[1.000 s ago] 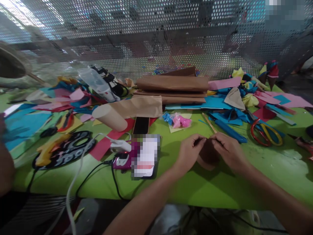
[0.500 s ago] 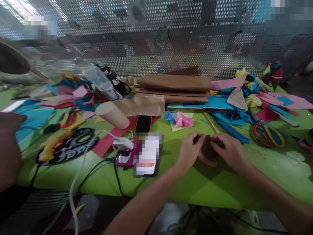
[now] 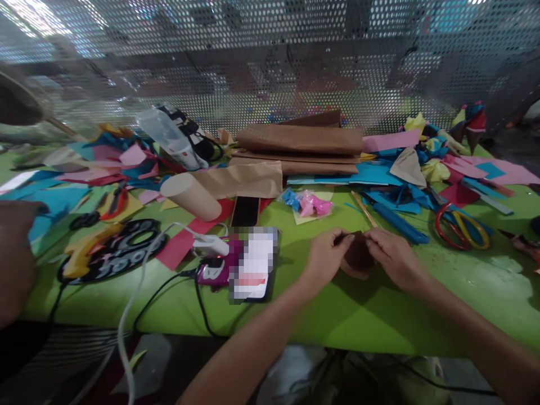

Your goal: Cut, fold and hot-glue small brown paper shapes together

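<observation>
Between my two hands is a small curved piece of brown paper (image 3: 358, 257), held just above the green table. My left hand (image 3: 328, 256) pinches its left edge with thumb and fingers. On the opposite edge, my right hand (image 3: 390, 253) is closed in a similar pinch. Behind the hands lie a pencil (image 3: 363, 208) and a blue cutter (image 3: 399, 222). A clear bag of blue and pink pieces (image 3: 307, 203) rests just beyond my left hand. Scissors with red and yellow handles (image 3: 463, 228) are to the right.
A phone with a lit screen (image 3: 254, 264) lies left of my hands beside a purple power strip (image 3: 215, 270) with cables. Further left are a yellow glue gun (image 3: 90, 250) and a cardboard tube (image 3: 192, 197). Brown paper rolls (image 3: 299, 140) lie behind. Another person's arm (image 3: 17, 261) enters at left.
Both hands keep their hold on the brown paper, which has tilted slightly. The whole view has shifted a little; the table items stay in place.
</observation>
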`<move>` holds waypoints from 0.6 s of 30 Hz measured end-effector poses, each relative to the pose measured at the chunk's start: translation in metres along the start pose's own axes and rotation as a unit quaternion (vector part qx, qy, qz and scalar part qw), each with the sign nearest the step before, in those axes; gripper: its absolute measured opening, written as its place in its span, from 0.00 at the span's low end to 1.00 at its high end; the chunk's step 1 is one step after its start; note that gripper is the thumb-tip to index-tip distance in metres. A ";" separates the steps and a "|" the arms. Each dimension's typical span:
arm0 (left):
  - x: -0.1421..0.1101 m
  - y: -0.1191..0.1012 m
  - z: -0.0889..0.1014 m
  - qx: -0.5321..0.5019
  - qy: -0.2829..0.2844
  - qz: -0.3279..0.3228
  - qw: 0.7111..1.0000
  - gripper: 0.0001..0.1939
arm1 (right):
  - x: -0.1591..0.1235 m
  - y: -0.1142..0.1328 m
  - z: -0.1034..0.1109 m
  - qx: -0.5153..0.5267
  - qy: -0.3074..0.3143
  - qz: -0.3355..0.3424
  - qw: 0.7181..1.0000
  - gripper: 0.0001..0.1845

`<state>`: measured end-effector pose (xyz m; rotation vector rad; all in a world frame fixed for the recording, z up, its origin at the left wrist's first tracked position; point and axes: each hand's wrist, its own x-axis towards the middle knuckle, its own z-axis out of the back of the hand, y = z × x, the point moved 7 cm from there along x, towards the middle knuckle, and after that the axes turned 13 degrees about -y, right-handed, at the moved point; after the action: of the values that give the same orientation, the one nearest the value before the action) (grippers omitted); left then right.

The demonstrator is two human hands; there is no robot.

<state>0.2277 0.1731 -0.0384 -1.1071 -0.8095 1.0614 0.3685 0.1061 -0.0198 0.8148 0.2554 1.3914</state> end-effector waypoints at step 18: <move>-0.004 -0.003 -0.001 0.014 -0.003 -0.020 1.000 0.10 | 0.000 -0.001 0.000 -0.024 -0.007 0.004 1.000 0.11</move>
<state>0.2277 0.1687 -0.0355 -1.0601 -0.8157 1.0414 0.3694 0.1062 -0.0204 0.7868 0.2078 1.3937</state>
